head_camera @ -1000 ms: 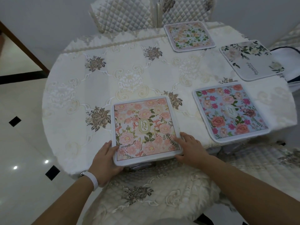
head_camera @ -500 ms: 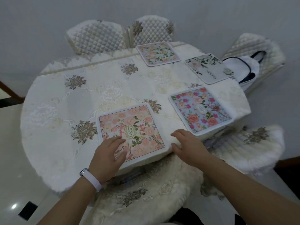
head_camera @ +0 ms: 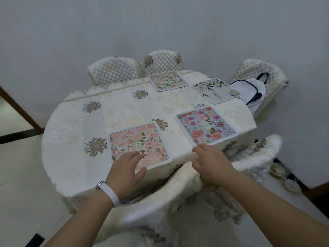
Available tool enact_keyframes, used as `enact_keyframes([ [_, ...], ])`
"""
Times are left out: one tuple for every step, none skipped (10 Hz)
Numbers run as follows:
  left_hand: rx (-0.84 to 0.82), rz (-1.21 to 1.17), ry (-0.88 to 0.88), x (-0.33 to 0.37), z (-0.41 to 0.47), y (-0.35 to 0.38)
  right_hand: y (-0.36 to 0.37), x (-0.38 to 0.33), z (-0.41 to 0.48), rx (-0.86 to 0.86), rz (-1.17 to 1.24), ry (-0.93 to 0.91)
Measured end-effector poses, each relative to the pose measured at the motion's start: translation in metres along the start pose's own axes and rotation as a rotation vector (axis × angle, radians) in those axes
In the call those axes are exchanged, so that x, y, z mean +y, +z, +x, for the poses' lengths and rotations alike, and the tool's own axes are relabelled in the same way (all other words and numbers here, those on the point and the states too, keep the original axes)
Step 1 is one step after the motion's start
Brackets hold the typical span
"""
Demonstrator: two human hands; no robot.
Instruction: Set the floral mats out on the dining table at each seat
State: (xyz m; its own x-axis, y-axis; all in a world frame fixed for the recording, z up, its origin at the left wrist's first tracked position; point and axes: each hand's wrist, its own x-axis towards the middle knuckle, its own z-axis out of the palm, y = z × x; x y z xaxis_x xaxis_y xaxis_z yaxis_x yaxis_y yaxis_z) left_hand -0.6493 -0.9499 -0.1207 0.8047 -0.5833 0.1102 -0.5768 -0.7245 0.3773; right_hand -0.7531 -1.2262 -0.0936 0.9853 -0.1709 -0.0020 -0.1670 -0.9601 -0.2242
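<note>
Pink floral mat (head_camera: 138, 144), near table (head_camera: 71, 132) edge at my seat: left hand (head_camera: 127, 169) spread flat on it, right hand (head_camera: 211, 162) open alongside (holding nothing), best squared gently against the edge

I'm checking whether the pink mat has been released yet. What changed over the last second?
Both hands let go of the pink mat's near corners. The left hand now lies open over its near edge; the right hand moved right, off the mat, near the table edge by the blue mat. The camera pulled back. All four mats stayed put.
</note>
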Motion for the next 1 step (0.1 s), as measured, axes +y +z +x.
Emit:
enact_keyframes([
  [0.023,0.034,-0.005,0.0339,-0.0295,0.0029,-0.0090,0.0137,-0.0377,0.010,0.015,-0.003],
])
